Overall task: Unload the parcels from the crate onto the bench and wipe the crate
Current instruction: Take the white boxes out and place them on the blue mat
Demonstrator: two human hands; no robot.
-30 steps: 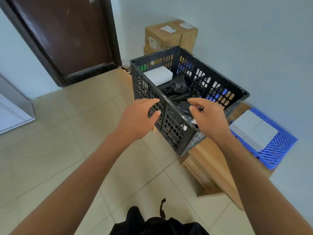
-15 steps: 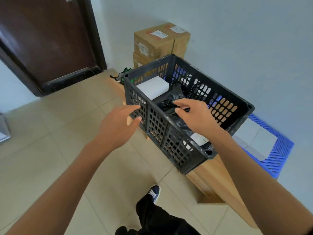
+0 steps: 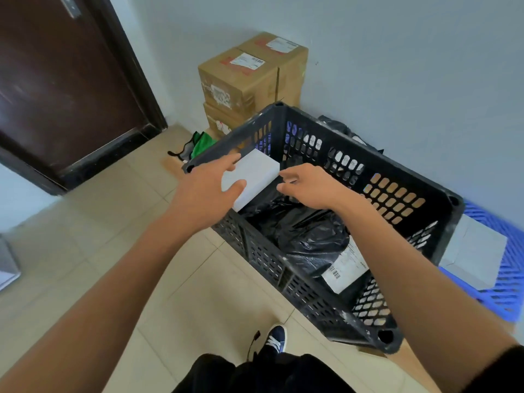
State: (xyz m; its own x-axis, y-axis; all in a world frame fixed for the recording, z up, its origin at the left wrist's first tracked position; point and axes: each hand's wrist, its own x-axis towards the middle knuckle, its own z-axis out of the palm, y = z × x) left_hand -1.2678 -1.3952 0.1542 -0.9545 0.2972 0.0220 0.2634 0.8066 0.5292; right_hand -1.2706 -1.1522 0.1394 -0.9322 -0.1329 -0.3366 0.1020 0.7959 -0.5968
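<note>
A black slatted crate stands on a wooden bench by the wall. Inside, a white box lies at the far left end, on top of black plastic-bag parcels, one of which carries a white shipping label. My left hand grips the white box, thumb on its top and fingers over its left edge. My right hand is inside the crate at the box's right edge, fingers loosely curled and holding nothing.
Stacked cardboard boxes stand against the wall behind the crate, with a green bag at their foot. A blue slatted tray holding pale grey boxes lies to the right. A dark door is at the left. My shoe is on the tiled floor.
Both hands moved forward from the crate's near wall to the white box at its far end. The left hand took hold of the box. The view came closer to the crate.
</note>
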